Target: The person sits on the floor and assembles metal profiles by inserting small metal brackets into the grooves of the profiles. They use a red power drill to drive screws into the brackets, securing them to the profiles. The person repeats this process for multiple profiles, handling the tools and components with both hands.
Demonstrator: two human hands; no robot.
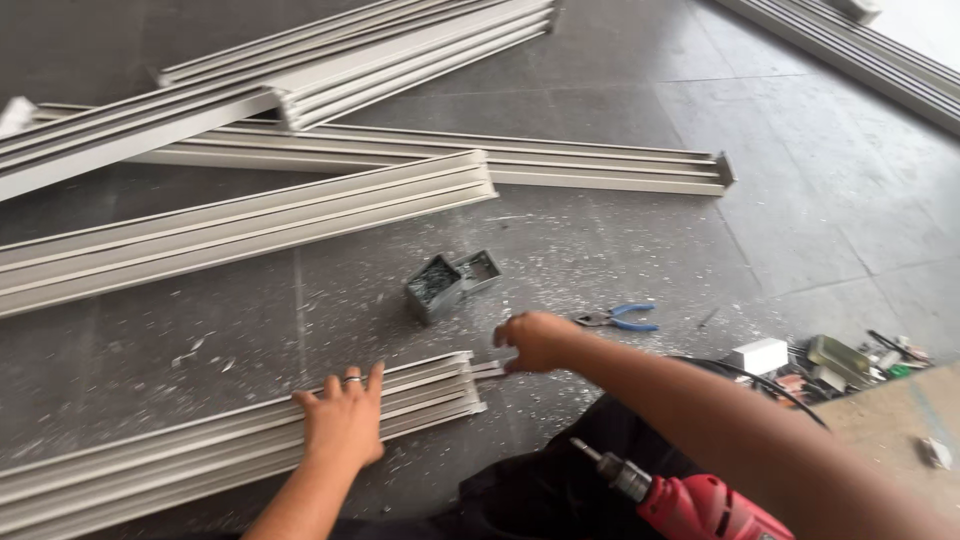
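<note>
A dark tiled floor (820, 200), speckled with pale shavings, is seen from above. Several long grey aluminium track profiles (240, 225) are laid across it, some stacked at the upper left.

The nearest profile (180, 450) is laid with its long axis running from the lower left up to the right, and its cut end is found near the middle of the view. The left hand (343, 420) is pressed flat on top of this profile, fingers spread and open, a little back from the cut end. The right hand (537, 341) is held just past that end, to its right, with the fingers curled around a small piece (489, 369) that sticks out of the end; how firmly it is gripped cannot be told. The end is thus nearer to the right hand.

A red power drill (690, 500) is rested on the lap at the lower right. Two small grey boxes of screws (447, 281) are placed just beyond the hands. Blue-handled pliers (618, 318) are seen to the right of the right hand, and a clutter of small items (830, 360) lies further right.
</note>
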